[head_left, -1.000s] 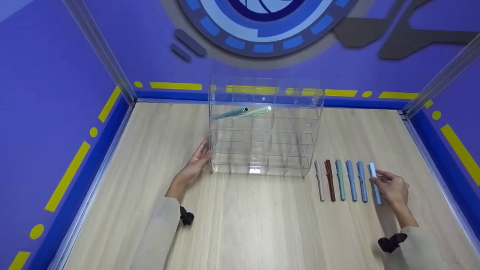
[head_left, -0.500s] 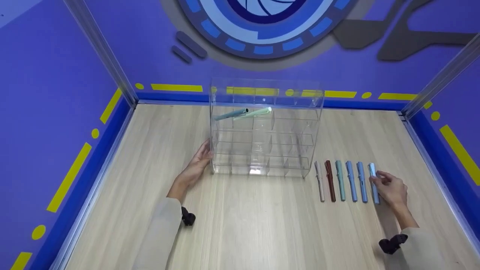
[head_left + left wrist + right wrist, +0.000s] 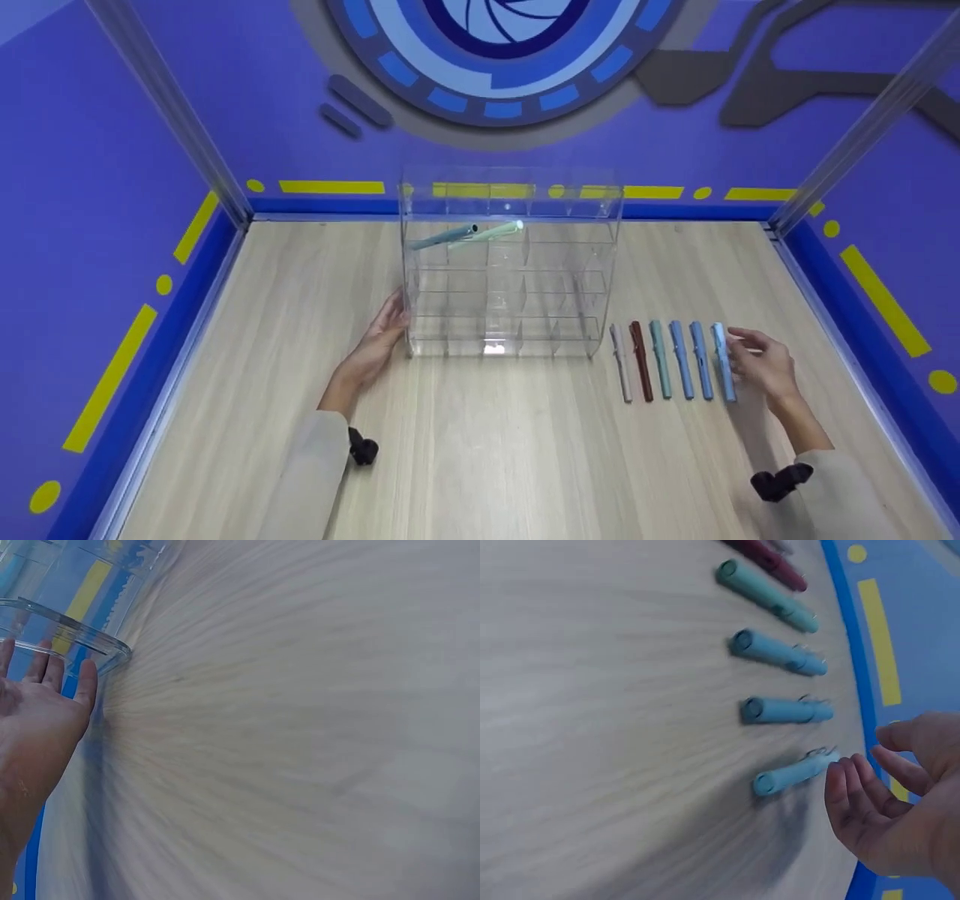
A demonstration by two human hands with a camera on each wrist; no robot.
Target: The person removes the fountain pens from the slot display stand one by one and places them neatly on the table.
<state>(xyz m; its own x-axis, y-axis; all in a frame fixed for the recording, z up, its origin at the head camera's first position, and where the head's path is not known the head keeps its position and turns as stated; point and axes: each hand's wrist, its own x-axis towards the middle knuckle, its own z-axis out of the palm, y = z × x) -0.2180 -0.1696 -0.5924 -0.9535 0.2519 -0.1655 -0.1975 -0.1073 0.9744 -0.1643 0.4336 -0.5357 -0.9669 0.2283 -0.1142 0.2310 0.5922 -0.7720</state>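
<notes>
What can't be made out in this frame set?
- Right wrist view: whether the right hand touches the light blue pen; motion blur.
- Left wrist view: most of the clear organizer, cut off by the top-left edge.
- Head view: which compartment the two pens lie in; the dividers are transparent.
- Right wrist view: the beige pen, cut off at the top.

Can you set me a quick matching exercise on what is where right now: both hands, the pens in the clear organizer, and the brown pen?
Things:
1. left hand
2. right hand
3. two green pens
4. brown pen

Places:
A. second from the left in the row on the table
B. flat against the clear organizer's left side
C. beside the light blue pen at the row's right end
D. top shelf of the organizer

Pairs: 1-B, 2-C, 3-D, 4-A
</notes>
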